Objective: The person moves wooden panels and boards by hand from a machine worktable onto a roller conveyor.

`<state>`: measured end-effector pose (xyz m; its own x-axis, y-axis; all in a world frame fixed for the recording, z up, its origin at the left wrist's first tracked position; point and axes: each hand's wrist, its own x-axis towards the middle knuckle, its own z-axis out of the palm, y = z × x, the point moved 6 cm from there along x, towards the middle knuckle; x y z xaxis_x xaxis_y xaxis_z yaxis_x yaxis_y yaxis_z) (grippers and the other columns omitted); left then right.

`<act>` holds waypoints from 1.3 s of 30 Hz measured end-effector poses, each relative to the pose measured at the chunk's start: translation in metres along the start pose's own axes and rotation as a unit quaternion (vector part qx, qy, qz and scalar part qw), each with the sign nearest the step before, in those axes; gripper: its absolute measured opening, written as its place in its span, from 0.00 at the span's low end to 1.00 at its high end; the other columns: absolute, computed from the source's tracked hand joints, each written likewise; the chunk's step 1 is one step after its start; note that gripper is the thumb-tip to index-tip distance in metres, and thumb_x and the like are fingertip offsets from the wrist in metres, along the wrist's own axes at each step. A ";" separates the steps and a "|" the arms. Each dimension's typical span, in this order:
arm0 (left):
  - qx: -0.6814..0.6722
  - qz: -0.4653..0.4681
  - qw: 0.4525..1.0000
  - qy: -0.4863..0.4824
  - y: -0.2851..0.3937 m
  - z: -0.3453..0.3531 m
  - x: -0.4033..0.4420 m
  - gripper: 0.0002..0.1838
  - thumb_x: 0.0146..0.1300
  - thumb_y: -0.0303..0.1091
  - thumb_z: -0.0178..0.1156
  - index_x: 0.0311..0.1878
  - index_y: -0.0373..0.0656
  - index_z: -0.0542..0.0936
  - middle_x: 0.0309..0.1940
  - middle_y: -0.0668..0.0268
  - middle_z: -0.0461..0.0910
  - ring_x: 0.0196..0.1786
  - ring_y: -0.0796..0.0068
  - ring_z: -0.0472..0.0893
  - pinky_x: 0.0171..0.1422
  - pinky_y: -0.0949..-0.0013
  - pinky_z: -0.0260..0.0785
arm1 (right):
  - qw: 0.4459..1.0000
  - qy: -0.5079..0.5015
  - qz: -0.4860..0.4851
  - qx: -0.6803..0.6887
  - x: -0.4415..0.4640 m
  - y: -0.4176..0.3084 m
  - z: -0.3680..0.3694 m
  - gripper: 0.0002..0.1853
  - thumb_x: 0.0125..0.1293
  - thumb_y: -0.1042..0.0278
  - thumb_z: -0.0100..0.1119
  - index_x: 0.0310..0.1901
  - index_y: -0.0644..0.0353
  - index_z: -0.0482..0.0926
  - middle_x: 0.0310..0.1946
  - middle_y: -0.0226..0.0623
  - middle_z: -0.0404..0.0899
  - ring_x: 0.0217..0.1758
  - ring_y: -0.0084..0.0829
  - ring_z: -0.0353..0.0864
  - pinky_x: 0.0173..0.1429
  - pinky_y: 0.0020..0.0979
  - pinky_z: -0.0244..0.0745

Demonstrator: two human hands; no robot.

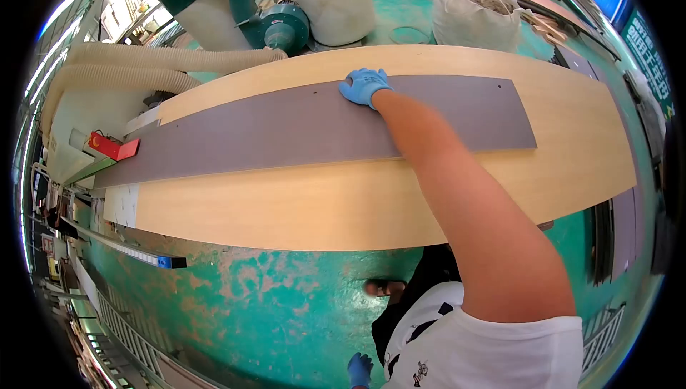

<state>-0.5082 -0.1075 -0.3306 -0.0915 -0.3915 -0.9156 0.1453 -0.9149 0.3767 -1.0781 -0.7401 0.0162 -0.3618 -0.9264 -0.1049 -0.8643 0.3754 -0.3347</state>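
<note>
A long grey-brown board (pixel 271 131) lies across a wide light wood-coloured tabletop (pixel 300 210). My right hand (pixel 366 87), in a blue glove, rests on the board at its far edge, with the fingers bent over that edge. The board's left end reaches a machine (pixel 93 124) that carries a red part (pixel 107 147). Small dark holes show near the board's far edge. Low in the view, my left hand (pixel 360 370), gloved in blue too, hangs beside my body away from the table. Its fingers look loosely extended, and nothing shows in them.
Ribbed hoses (pixel 171 58) run from the machine toward a green blower (pixel 284 28) behind the table. A large white sack (pixel 475 21) of shavings stands at the back. A bar with a blue end (pixel 171 262) sticks out at the near left. More boards (pixel 623 232) stand at the right.
</note>
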 end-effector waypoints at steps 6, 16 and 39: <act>-0.030 0.059 0.981 0.183 0.102 0.086 -0.025 0.25 0.64 0.45 0.53 0.60 0.42 0.67 0.50 0.56 0.76 0.50 0.59 0.78 0.52 0.58 0.71 | 0.996 0.057 -0.060 -0.031 0.001 0.031 -0.004 0.25 0.62 0.43 0.44 0.49 0.51 0.80 0.50 0.40 0.78 0.58 0.38 0.73 0.64 0.41 0.60; 0.001 0.059 0.982 0.181 0.019 0.220 -0.028 0.28 0.63 0.50 0.54 0.62 0.44 0.69 0.53 0.59 0.76 0.52 0.66 0.78 0.54 0.62 0.69 | 0.983 0.065 -0.169 -0.020 -0.003 0.091 -0.017 0.25 0.62 0.44 0.45 0.48 0.55 0.78 0.46 0.46 0.78 0.51 0.45 0.77 0.55 0.42 0.71; -0.101 0.102 0.962 0.234 -0.009 0.250 -0.051 0.21 0.63 0.48 0.54 0.53 0.44 0.73 0.41 0.65 0.77 0.41 0.72 0.77 0.43 0.66 0.70 | 0.981 0.082 -0.175 -0.022 -0.028 0.140 -0.038 0.26 0.60 0.43 0.49 0.47 0.58 0.78 0.42 0.48 0.79 0.47 0.47 0.78 0.54 0.42 0.70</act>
<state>-0.7511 -0.1042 -0.2515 0.4065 -0.4305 -0.8059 0.3048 -0.7676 0.5638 -1.2025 -0.6600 0.0078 -0.0882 -0.9828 0.1623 -0.9585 0.0394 -0.2824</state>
